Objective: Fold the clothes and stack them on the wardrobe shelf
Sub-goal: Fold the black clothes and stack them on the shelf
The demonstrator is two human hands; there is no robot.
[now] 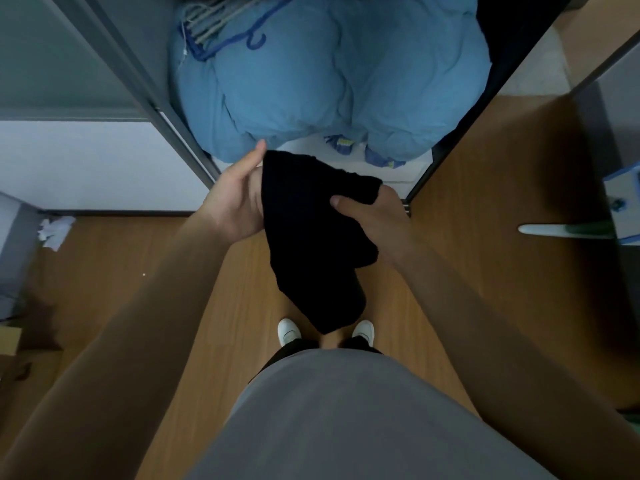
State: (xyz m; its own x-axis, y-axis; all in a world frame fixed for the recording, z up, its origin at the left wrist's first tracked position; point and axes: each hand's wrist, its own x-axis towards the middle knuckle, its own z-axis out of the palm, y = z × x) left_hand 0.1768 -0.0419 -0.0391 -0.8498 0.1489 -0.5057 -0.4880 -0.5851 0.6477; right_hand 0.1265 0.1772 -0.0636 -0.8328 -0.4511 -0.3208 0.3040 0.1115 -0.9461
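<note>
The right hand pinched the black cloth garment at its upper right edge, with the thumb pressed down on top of the fabric and the fingers tucked out of sight beneath it. The left hand stood against the garment's left edge, palm turned towards the cloth and thumb pointing straight up. Its fingers were behind the fabric, so it could not be told whether they were curled round it or only propping it.

The garment hung in the air between the two hands, directly in front of the person and above the wooden floor. Its long axis ran down from the hands towards the white shoes, and its lower end dangled loose, so I judged the folding unfinished. Both hands were about equally close to it, one on each side.

The wardrobe lay straight ahead of the hands. A bulky light-blue padded duvet filled most of the opening and overhung the white wardrobe shelf, leaving only a narrow strip of board visible near the front. Any placement would probably depend on that strip, or on space the duvet concealed.

The garment was so dark that its seams, layers and type could not be made out. A bundle of hangers was cut off at the top edge, and the shelf's depth was hidden.
</note>
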